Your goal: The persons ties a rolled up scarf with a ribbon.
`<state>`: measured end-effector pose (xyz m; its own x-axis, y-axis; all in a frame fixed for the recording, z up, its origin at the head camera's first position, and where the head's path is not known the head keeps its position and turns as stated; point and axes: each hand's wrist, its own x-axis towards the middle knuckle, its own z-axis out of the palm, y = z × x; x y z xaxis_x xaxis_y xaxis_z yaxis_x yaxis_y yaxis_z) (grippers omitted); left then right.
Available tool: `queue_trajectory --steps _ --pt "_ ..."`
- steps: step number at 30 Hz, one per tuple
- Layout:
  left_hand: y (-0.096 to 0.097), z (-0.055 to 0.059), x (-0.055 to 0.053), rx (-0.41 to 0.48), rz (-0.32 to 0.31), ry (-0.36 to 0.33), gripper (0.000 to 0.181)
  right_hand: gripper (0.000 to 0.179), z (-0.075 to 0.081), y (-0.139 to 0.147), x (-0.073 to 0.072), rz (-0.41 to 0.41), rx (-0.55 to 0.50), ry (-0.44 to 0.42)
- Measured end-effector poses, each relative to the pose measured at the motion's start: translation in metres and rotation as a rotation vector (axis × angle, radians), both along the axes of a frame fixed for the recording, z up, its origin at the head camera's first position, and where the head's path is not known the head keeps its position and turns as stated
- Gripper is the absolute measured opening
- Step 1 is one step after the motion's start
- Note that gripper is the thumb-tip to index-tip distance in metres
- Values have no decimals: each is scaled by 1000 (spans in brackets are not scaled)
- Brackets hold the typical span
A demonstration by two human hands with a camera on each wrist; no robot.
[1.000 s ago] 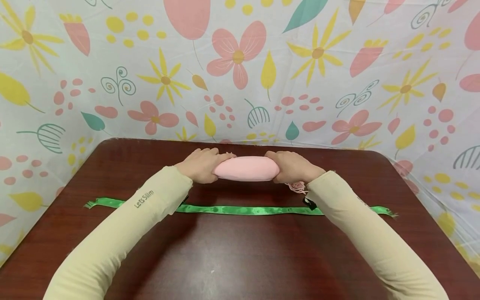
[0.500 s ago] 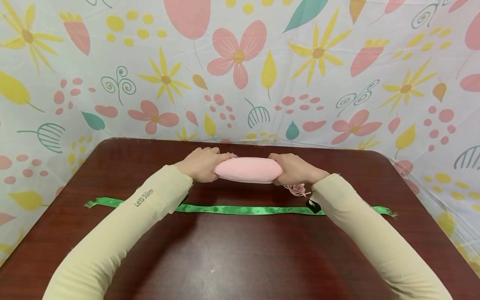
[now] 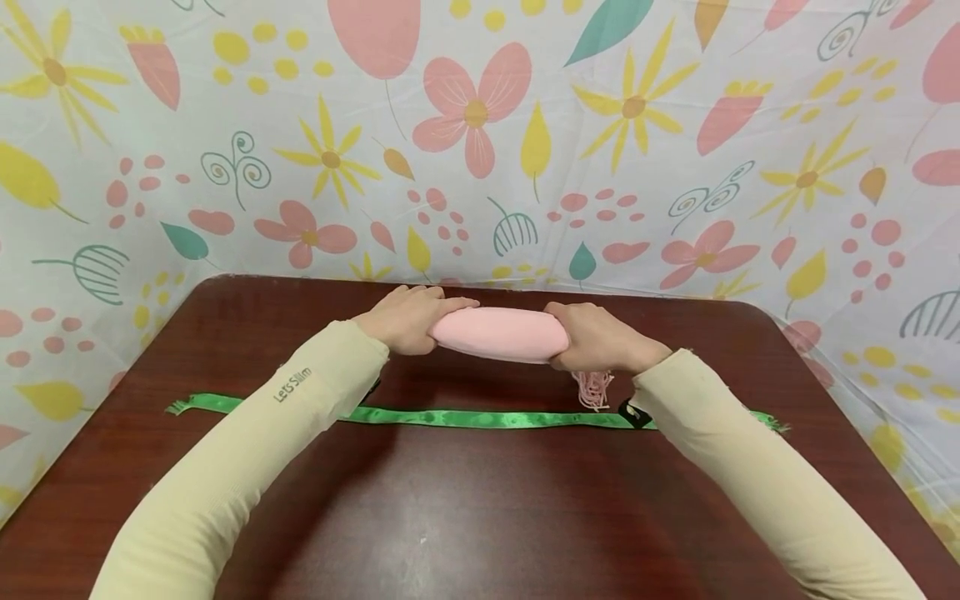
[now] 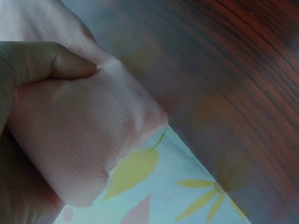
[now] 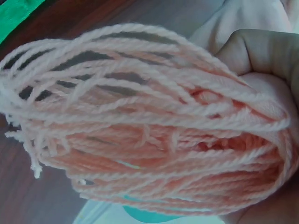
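Observation:
A pink ribbed-knit scarf [image 3: 501, 334], folded into a thick bundle, is held by both hands over the far half of the table. At its left end my left hand [image 3: 408, 319] grips it, and the left wrist view shows the thumb pressing into the ribbed fabric [image 4: 88, 121]. My right hand [image 3: 600, 335] grips the other end, fingers partly hidden behind the bundle. Below that hand hangs the scarf's yarn fringe [image 3: 593, 389]. Loose loops of the fringe [image 5: 154, 116] fill much of the right wrist view.
A green satin ribbon [image 3: 472, 418] with frayed ends lies straight across the dark wooden table [image 3: 450, 517], nearer to me than the scarf and partly under my sleeves. A patterned cloth [image 3: 480, 225] hangs behind the table's far edge.
Both hands have shifted slightly right, the right one further. The left end of the scarf has risen a little, so the bundle tilts. The fringe now hangs straighter down under the right hand.

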<state>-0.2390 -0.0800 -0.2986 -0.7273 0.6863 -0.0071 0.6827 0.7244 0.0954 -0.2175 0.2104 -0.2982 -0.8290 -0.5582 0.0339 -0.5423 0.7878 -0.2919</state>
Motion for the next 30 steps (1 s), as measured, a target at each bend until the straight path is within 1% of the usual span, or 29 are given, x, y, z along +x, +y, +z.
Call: queue_trajectory --steps 7,14,23,30 --pt "2 2 -1 7 -7 -13 75 31 12 0 11 -13 15 -4" --pt "6 4 -4 23 22 -49 75 31 20 -5 23 -55 21 -5" --pt "7 7 -5 37 -18 10 74 33 25 -14 42 -118 33 -3" --pt "11 9 -7 37 -26 15 72 36 25 -18 55 -151 16 -7"
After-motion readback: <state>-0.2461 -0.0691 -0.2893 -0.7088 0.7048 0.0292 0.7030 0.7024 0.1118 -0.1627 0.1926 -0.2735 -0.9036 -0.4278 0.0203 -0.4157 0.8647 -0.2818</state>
